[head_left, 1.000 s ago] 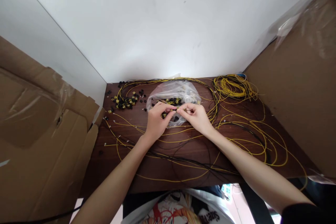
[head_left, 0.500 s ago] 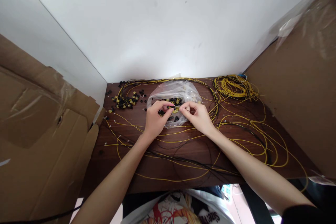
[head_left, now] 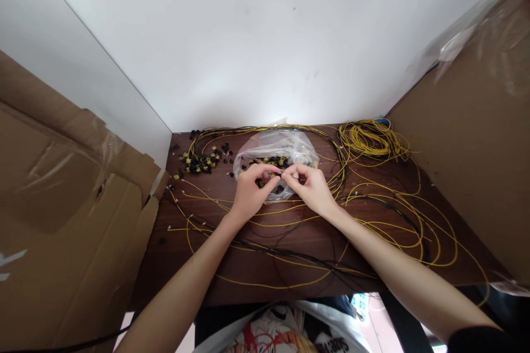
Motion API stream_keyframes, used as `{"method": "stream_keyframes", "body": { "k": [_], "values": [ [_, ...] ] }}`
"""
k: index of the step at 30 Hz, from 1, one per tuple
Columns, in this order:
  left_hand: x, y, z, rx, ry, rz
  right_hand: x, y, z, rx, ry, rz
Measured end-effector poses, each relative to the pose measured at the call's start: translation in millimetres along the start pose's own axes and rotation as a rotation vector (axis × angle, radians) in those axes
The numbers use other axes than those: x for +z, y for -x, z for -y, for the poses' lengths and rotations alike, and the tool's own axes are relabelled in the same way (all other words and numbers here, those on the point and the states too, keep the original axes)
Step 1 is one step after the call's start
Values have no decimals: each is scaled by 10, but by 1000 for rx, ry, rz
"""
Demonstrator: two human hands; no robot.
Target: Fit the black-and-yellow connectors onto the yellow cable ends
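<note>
My left hand (head_left: 252, 190) and my right hand (head_left: 311, 187) meet fingertip to fingertip over a clear plastic bag (head_left: 275, 146) of small black and yellow connectors. Both pinch a small yellow connector piece (head_left: 276, 175) between them, with a thin wire end at my right fingers. The hands hover just above the dark wooden table (head_left: 298, 231). Long yellow wires (head_left: 397, 220) and black wires run under my wrists.
A loose heap of black and yellow connectors (head_left: 201, 159) lies at the back left. A coil of yellow wire (head_left: 370, 139) sits at the back right. Cardboard sheets (head_left: 62, 204) stand on the left and on the right (head_left: 476, 138). A white wall closes the back.
The hands stayed joined over the bag, with small finger shifts around the connector. The view drifted slightly.
</note>
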State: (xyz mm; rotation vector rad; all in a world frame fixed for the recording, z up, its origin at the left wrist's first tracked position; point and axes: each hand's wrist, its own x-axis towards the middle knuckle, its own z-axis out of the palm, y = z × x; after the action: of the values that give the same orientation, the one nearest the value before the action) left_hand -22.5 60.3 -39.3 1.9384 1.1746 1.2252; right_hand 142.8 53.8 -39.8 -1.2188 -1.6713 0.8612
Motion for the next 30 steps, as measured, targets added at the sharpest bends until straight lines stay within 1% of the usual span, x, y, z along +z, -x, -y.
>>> {"method": "stream_keyframes", "body": {
  "k": [3,8,12,17,20,26,29,30],
  "values": [
    [-3,-6,-3,-17,27,-9,1,0,21,-14,9,1],
    [-52,-36,-14,17,13,-79,9,1,28,4,-3,28],
    [-63,-40,24,-37,84,-132,38,2,-12,39,-40,42],
    [-19,-28,-2,-105,261,-122,64,-13,2,50,-63,84],
    [12,-16,-42,-121,302,-115,86,-25,36,41,-75,108],
    [29,-18,-22,-126,242,-132,171,-66,86,77,-148,137],
    [-6,-99,-6,-99,105,-142,181,-138,116,82,-159,169],
    [-20,-139,-5,-83,42,-141,176,-173,125,88,-166,159]
  ]
}}
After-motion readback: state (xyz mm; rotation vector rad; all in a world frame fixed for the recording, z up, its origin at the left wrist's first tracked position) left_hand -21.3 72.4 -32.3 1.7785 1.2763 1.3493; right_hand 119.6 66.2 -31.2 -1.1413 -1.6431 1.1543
